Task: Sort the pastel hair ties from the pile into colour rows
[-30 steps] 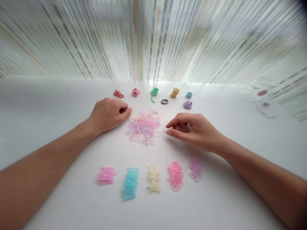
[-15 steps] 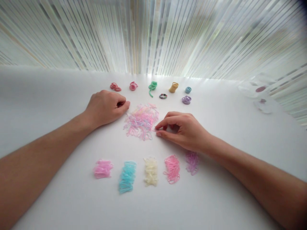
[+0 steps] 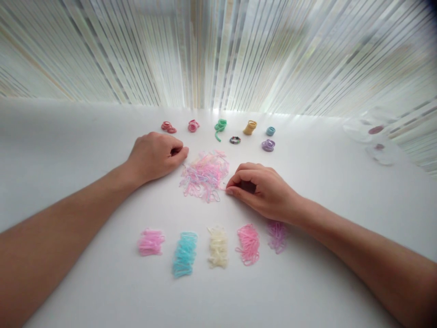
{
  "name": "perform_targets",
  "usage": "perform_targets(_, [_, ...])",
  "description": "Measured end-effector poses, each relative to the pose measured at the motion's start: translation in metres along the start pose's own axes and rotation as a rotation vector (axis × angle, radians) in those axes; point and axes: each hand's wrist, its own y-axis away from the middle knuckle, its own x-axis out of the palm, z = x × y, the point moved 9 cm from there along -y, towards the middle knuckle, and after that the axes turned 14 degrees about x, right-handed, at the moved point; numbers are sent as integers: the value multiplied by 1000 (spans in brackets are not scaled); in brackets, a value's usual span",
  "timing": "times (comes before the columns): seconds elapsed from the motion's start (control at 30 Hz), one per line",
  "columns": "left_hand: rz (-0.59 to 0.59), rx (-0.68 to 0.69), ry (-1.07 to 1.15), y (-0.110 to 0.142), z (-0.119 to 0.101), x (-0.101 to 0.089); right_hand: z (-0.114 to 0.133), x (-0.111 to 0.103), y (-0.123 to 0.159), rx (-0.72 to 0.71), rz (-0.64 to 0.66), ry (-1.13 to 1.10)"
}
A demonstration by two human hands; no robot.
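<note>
A loose heap of mixed pastel rubber bands (image 3: 205,173) lies in the middle of the white table. At its right edge my right hand (image 3: 262,189) pinches a pale pink band between thumb and fingertips. My left hand (image 3: 155,155) rests on the table at the heap's left, fingers curled in; what they hold, if anything, is hidden. Closer to me lies a row of sorted bands: a pink-lilac bundle (image 3: 151,242), a turquoise bundle (image 3: 185,254), a cream bundle (image 3: 218,247), a pink bundle (image 3: 248,244) and a purple bundle (image 3: 276,237), the last partly under my right wrist.
Along the back sit a red coil (image 3: 168,127), a pink coil (image 3: 193,125), a green coil (image 3: 220,125), a yellow coil (image 3: 250,127), a blue coil (image 3: 271,131), a purple coil (image 3: 268,145) and a dark multicoloured ring (image 3: 235,140). Clear containers (image 3: 378,148) stand far right, before a string curtain (image 3: 205,54).
My right thumb and fingers have closed together at the heap's edge. My left hand stays beside the heap. The whole view has shifted slightly.
</note>
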Motion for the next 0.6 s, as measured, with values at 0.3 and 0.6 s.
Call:
perform_targets(0.3, [6, 11, 19, 1, -1, 0, -7, -10, 4, -6, 44, 35])
perform_targets(0.6, [1, 14, 40, 2, -1, -1, -12, -13, 5, 147, 194, -139])
